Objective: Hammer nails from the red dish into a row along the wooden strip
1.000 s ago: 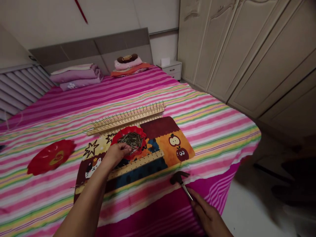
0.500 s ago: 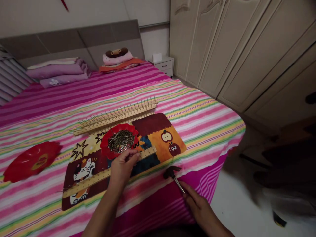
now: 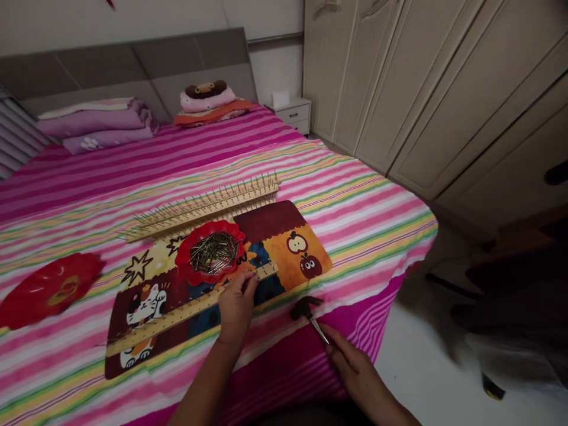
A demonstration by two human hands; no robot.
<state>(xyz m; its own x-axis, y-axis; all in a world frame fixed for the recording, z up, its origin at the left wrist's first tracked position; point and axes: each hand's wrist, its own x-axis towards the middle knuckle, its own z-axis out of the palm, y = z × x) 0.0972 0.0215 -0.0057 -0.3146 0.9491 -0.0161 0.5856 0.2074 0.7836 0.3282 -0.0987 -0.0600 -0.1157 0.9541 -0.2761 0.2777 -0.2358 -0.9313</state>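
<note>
My left hand (image 3: 237, 296) is closed in a pinch at the right end of a long wooden strip (image 3: 177, 316). What the fingertips hold is too small to see. The strip lies across a colourful cartoon mat (image 3: 284, 222) on the striped bed. Just beyond that hand stands a red dish (image 3: 183, 263) heaped with thin metal nails (image 3: 213, 251). My right hand (image 3: 355, 370) grips the handle of a small hammer (image 3: 305, 307) at the bed's near edge. The hammer's dark head rests on the sheet beside the mat.
Behind the dish lies a second wooden strip (image 3: 199, 207) with a row of upright nails. Another red dish (image 3: 48, 290) lies at the left. Folded bedding (image 3: 97, 121) and a nightstand (image 3: 288, 112) are at the far end. A wardrobe (image 3: 399, 89) lines the right wall.
My left hand drew back from the dish of nails and came down in a pinch onto the near wooden strip. The view swung to the right. The right hand kept its hold on the hammer.
</note>
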